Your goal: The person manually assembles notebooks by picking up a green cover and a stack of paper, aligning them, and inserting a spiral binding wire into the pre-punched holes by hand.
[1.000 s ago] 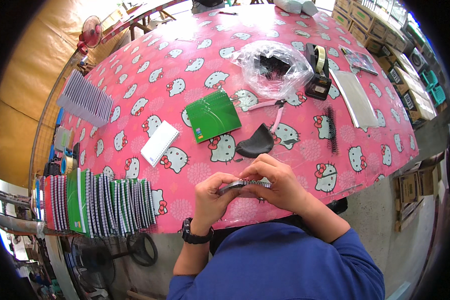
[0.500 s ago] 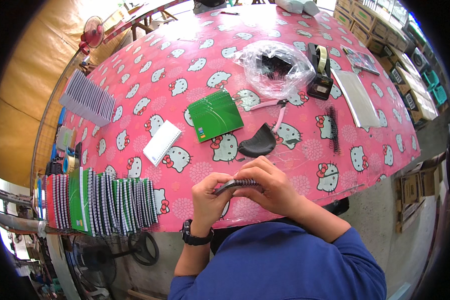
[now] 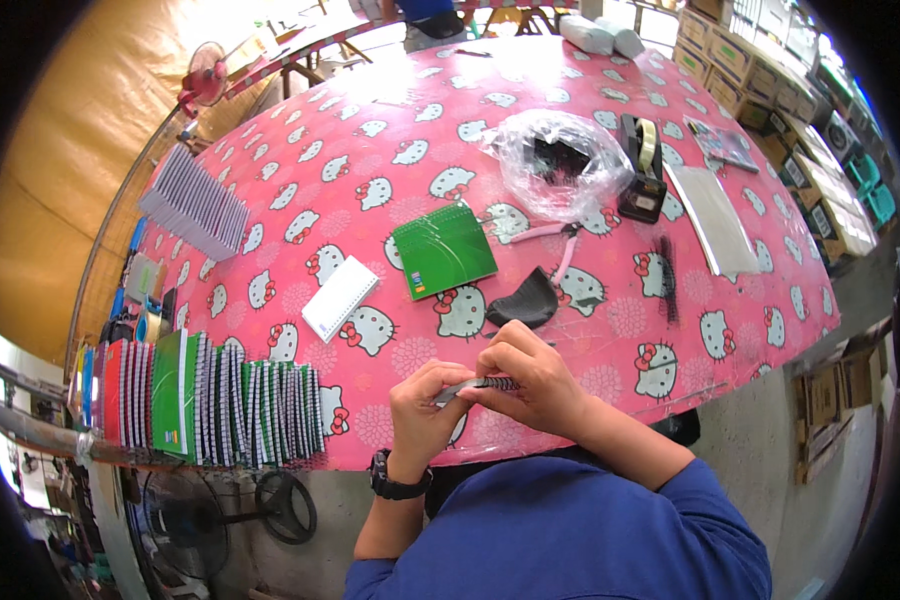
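Observation:
Close to the table's near edge, both hands grip a small notebook (image 3: 452,393) edge-on, its black spiral coil (image 3: 497,383) facing up. My left hand (image 3: 422,408) closes around one end of it, a black watch on that wrist. Fingers and thumb of my right hand (image 3: 532,385) pinch the coil at the other end. Just beyond the hands lies a curved black piece (image 3: 526,302), with pink-handled pliers (image 3: 567,245) behind it. Green covers (image 3: 445,250) in a small pile and a white punched pad (image 3: 340,298) rest farther left.
Spiral notebooks (image 3: 280,410) stand in a row along the left near edge, behind them a stack of punched pads (image 3: 195,205). To the right are black coils (image 3: 667,280), a plastic bag (image 3: 560,165) with black contents, a tape dispenser (image 3: 642,170) and clear sleeves (image 3: 713,220).
The notebook has turned slightly between my fingers, and my right hand's grip on the coil has shifted. The view has tilted a little; a person now shows at the far edge.

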The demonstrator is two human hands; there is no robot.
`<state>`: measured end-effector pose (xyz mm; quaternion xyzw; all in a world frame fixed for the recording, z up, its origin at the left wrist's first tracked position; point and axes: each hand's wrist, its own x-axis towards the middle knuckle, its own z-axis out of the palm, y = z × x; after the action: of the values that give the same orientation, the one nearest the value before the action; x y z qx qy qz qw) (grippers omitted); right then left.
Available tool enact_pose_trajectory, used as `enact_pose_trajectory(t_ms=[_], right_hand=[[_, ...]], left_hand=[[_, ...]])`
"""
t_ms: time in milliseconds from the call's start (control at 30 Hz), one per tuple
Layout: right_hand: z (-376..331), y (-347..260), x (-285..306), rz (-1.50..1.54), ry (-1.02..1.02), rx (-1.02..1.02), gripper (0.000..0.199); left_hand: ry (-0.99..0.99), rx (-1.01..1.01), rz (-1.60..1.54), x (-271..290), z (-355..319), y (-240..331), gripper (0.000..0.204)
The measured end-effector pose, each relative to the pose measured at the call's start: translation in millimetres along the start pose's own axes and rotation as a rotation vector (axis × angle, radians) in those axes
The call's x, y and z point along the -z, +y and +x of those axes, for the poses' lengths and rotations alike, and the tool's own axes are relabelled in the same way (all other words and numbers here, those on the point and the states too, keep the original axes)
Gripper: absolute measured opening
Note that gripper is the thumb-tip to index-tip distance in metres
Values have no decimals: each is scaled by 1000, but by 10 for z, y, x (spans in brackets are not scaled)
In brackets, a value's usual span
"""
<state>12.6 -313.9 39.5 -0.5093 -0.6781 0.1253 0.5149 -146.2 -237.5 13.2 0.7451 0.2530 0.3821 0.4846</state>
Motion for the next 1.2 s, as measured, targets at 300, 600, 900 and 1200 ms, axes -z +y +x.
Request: enact_pose_trajectory(t_ms=[300, 600, 900, 1200], right_hand=[[109, -147, -40, -119, -70, 114, 22], [291, -218, 29, 42, 16, 130, 60], [104, 98, 175, -6, -121, -41, 25], [-172, 410, 457, -110, -21, -219, 17]], left_hand=[[39, 263, -166, 98, -37, 198, 26], [649, -157, 287, 1105, -274, 1025, 13], [216, -214, 1454, 2637, 505, 1268, 22], [507, -665, 1345, 1640, 472, 1419, 30]])
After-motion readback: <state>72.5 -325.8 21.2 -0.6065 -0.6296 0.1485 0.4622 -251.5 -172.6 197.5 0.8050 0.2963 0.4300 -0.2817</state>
